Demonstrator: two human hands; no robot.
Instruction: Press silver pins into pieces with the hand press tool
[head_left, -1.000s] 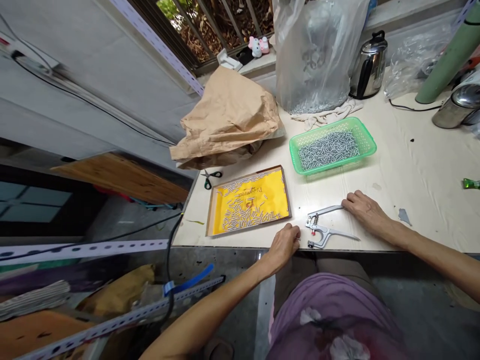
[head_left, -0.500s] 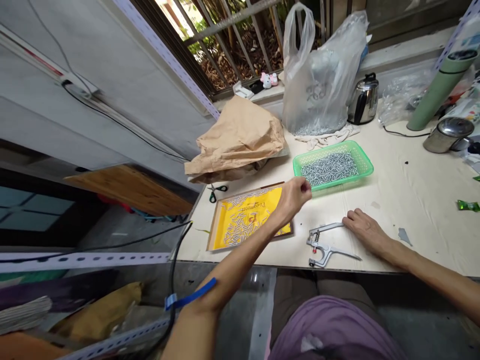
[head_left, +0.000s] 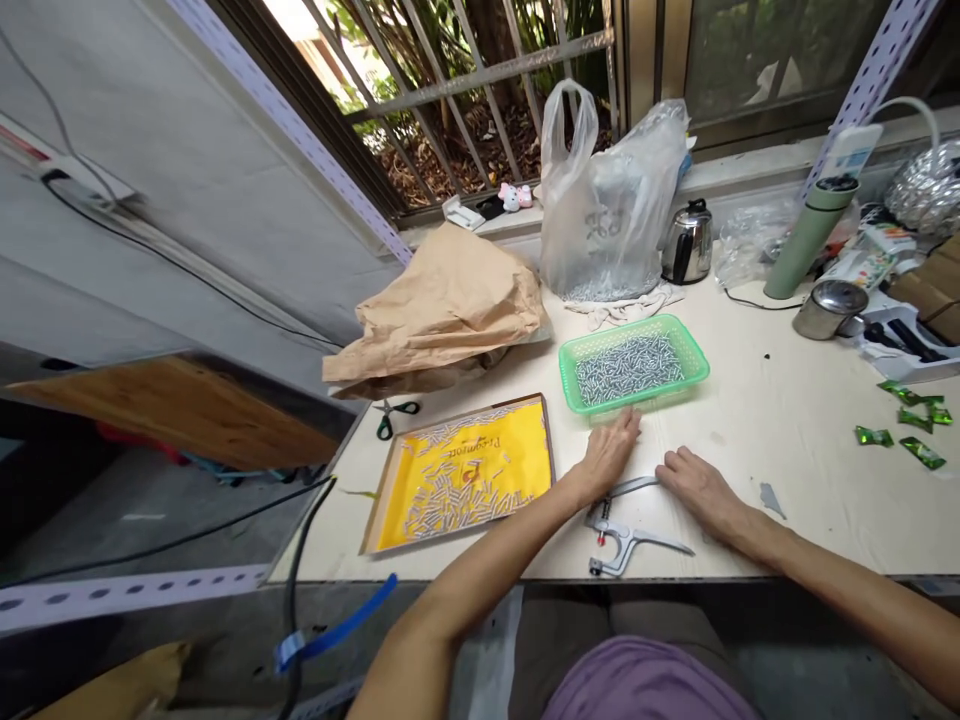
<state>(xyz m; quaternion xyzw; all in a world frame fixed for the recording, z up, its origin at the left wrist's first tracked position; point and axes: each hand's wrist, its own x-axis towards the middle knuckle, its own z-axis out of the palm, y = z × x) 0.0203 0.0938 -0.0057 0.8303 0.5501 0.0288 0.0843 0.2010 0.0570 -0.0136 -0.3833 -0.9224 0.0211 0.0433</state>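
- Pliers (head_left: 636,537) lie spread on the table (head_left: 825,485) near its front edge, the spring side to the left and the handles to the right, probably so that they sit within easy reach of the person.
- The right hand (head_left: 697,485) is clamped with curled fingers on the tip of the upper handle, seemingly to keep the tool steady.
- The left hand (head_left: 613,452) lies across the top end of the pliers, its fingertips at the near side of the basket (head_left: 688,350); they point away from the camera, so I cannot tell whether they are together, apart or pinching something.
- That green basket holds a heap of small metal pieces (head_left: 630,367).
- To the left sits a shallow tray (head_left: 384,500) with a yellow lining, small pale pieces (head_left: 439,510) strewn over it, thickest along the near side; its low walls likely stop them from rolling off.
- Behind, a plastic bag (head_left: 600,225) stands with more metal bits at its bottom, next to a kettle (head_left: 690,245).
- A crumpled paper bag (head_left: 450,310) lies behind the tray, with scissors (head_left: 385,425) at the table's left edge.
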